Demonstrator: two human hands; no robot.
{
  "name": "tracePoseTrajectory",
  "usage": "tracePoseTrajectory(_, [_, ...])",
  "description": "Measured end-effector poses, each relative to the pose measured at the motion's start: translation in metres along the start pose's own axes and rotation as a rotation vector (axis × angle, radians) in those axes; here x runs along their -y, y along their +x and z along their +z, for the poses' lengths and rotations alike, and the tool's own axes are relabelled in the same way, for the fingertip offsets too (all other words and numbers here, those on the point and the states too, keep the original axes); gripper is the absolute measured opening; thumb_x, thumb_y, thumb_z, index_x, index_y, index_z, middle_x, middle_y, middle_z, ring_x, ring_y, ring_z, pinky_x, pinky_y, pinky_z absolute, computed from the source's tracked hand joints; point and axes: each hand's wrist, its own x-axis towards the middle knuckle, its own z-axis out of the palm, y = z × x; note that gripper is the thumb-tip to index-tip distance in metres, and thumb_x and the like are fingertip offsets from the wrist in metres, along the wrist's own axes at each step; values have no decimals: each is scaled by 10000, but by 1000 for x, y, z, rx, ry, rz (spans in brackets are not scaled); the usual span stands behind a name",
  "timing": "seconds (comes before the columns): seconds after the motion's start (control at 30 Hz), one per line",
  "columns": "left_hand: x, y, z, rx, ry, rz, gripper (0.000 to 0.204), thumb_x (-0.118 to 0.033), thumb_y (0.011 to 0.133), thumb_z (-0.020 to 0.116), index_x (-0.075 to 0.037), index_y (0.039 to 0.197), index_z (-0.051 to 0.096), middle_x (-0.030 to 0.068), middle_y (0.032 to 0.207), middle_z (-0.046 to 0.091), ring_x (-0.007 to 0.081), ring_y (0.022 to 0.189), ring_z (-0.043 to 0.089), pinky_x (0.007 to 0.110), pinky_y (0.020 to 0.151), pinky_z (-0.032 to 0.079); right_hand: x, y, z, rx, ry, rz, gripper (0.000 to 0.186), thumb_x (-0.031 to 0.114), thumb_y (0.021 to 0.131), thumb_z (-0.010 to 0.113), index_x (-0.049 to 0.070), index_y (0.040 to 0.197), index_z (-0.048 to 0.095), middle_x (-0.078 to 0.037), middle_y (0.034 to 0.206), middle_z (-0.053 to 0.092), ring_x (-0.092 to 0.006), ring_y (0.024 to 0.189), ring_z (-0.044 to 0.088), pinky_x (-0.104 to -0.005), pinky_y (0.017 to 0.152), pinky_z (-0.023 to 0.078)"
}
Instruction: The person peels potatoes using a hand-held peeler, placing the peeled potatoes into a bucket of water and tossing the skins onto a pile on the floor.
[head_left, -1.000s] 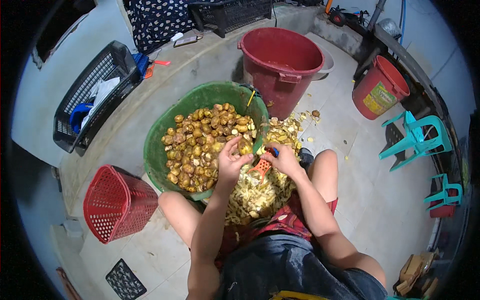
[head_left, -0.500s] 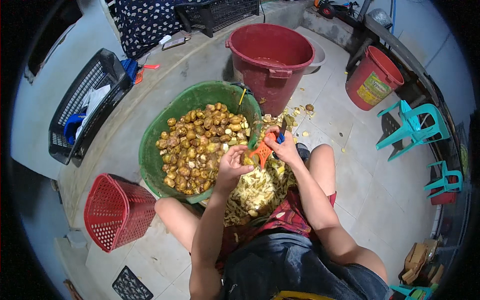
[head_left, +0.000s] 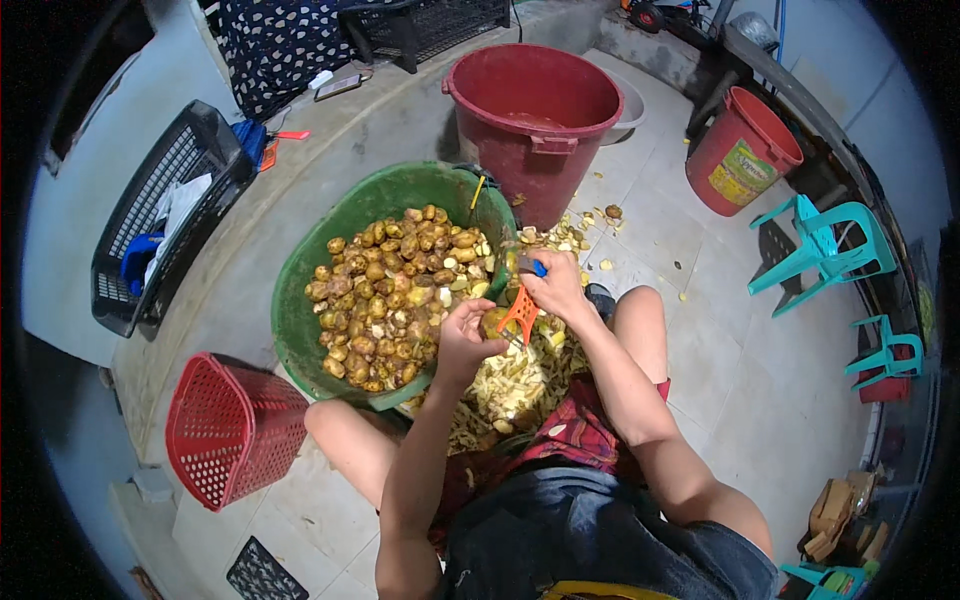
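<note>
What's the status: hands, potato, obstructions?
Left grip: holding potato. Right grip: orange peeler, at the potato. Peelings heaped below; nothing seen blocking either grip.

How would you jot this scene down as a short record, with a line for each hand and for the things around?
Left hand: holds a potato
Right hand: holds an orange peeler, its head at the potato; also a blue-handled tool
Between the legs: heap of pale peelings
Front left: green tub with many potatoes
Behind tub: large red bucket
Far left: red perforated basket, black crate
Right: turquoise chair
</note>
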Motion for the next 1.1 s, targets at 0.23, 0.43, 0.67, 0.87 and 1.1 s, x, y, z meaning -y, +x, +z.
tracePoseTrajectory(0.23, [-13, -2, 3, 145, -425, -127, 606, 84, 632, 785, 16, 1164, 502, 80, 1082, 587, 170, 1009, 597, 294, 887, 511, -17, 12, -7, -13, 54, 365, 178, 213, 721, 616, 46, 742, 676, -119, 590, 585, -276, 555, 596, -404, 555, 458])
tracePoseTrajectory(0.43, [0, 2, 12, 105, -349, -68, 592, 21, 675, 780, 15, 1196, 500, 72, 1097, 591, 170, 1022, 594, 279, 870, 512, -23, 15, -2, -46, 71, 233, 225, 240, 716, 610, 20, 697, 650, -143, 558, 543, -240, 517, 550, -373, 525, 419])
tracePoseTrajectory(0.67, [1, -2, 8, 18, -238, -84, 589, 45, 665, 762, 23, 1199, 516, 92, 1121, 590, 185, 1036, 583, 294, 899, 491, -10, 6, 2, -135, 80, -16, 237, 238, 716, 625, 4, 682, 638, -150, 575, 568, -252, 512, 559, -401, 540, 435])
tracePoseTrajectory(0.87, [-3, -5, 4, 1, -354, -163, 565, -22, 662, 696, 29, 1188, 495, 141, 1135, 577, 246, 1079, 586, 356, 993, 461, -1, 1, 2, -157, 119, 34, 248, 246, 731, 641, 0, 746, 667, -158, 607, 555, -294, 575, 578, -387, 588, 452])
tracePoseTrajectory(1.1, [-15, -4, 15, 19, -454, -183, 602, 39, 638, 785, 30, 1178, 520, 85, 1079, 601, 191, 978, 600, 300, 884, 496, -23, 7, 0, -20, 148, 373, 214, 230, 738, 646, 28, 787, 694, -159, 633, 582, -275, 566, 554, -368, 565, 437])
